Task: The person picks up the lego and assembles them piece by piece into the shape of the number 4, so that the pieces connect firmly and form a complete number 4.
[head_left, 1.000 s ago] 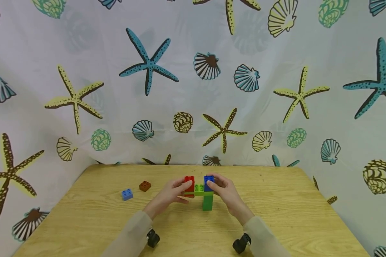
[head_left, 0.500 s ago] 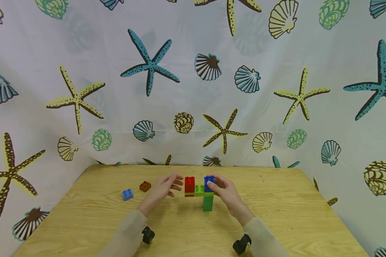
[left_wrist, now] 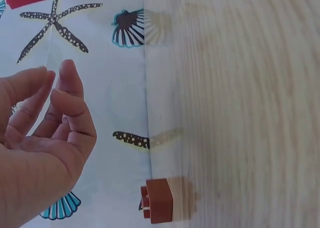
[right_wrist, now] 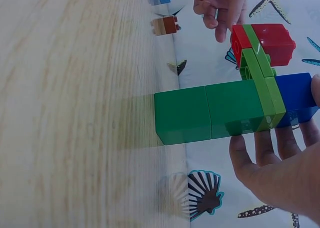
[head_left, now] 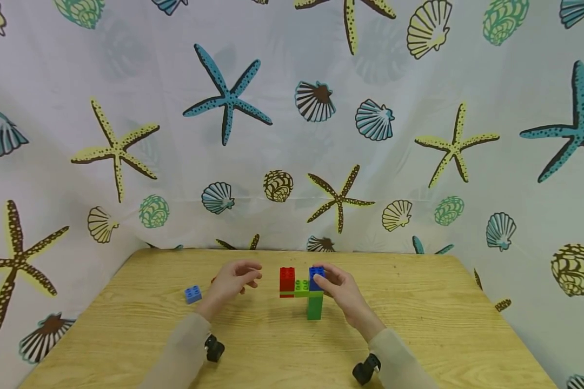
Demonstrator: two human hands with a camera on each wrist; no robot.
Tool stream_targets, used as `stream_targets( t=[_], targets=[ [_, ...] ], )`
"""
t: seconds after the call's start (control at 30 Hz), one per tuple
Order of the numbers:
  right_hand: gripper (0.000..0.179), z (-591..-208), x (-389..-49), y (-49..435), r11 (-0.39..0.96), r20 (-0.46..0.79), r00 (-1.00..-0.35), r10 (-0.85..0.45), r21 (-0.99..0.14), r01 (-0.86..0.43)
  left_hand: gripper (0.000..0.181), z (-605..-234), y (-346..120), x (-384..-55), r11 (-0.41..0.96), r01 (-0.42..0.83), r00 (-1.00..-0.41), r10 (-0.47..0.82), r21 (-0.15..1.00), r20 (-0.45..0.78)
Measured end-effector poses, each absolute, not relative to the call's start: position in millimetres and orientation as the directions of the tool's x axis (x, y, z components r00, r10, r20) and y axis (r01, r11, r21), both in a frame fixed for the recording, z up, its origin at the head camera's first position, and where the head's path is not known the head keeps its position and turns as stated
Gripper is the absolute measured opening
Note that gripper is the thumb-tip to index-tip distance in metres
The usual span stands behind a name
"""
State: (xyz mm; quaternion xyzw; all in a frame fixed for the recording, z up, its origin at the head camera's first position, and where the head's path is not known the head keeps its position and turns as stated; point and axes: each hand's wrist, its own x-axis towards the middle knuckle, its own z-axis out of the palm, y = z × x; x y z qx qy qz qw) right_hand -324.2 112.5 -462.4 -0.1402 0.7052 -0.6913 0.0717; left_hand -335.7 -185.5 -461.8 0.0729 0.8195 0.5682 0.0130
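My right hand (head_left: 345, 294) pinches the dark blue brick (head_left: 314, 282) at the top right of a small brick build. Under it lie a lime green piece (head_left: 301, 292) and two stacked green bricks (right_wrist: 207, 113). The lime piece reaches left as an arm, with a red brick (head_left: 287, 277) on its end and another red brick (right_wrist: 240, 44) beneath. My left hand (head_left: 231, 281), fingers loosely bent and holding nothing, hovers left of the build. Behind that hand a reddish-brown brick (left_wrist: 160, 201) is mostly hidden in the head view but shows in the left wrist view.
A lighter blue brick (head_left: 192, 294) lies on the wooden table (head_left: 418, 313), left of my left hand. A white cloth (head_left: 292, 146) printed with starfish and shells hangs behind the table and at both sides.
My left hand has let go of the red brick and moved left, now covering most of the brown brick in the head view. The right hand and the build have stayed put.
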Motion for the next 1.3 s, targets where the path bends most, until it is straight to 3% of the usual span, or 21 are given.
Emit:
stream_targets(
  t=[0.33, 0.67, 1.03, 1.3],
  targets=[
    [0.049, -461.9, -324.8, 113.0, 0.015, 0.083, -0.949, -0.305, -0.996, -0.092, 0.028, -464.5, -214.5, -345.2, 0.422, 0.227, -0.959, 0.253, 0.878, 0.126],
    [0.053, -460.4, -324.1, 113.8, -0.004, 0.081, -0.946, -0.315, -0.996, -0.085, 0.03, -468.2, -236.6, -349.6, 0.592, 0.27, -0.961, 0.209, 0.759, 0.179],
    [0.047, -460.1, -323.5, 113.8, 0.0, 0.08, -0.947, -0.312, -0.996, -0.085, 0.035, -478.5, -255.3, -363.2, 0.672, 0.193, -0.981, 0.132, 0.715, 0.141],
    [0.051, -459.0, -323.0, 113.8, 0.009, 0.079, -0.945, -0.317, -0.996, -0.086, 0.04, -483.7, -259.1, -364.5, 0.602, 0.192, -0.978, 0.18, 0.775, 0.103]
  ],
)
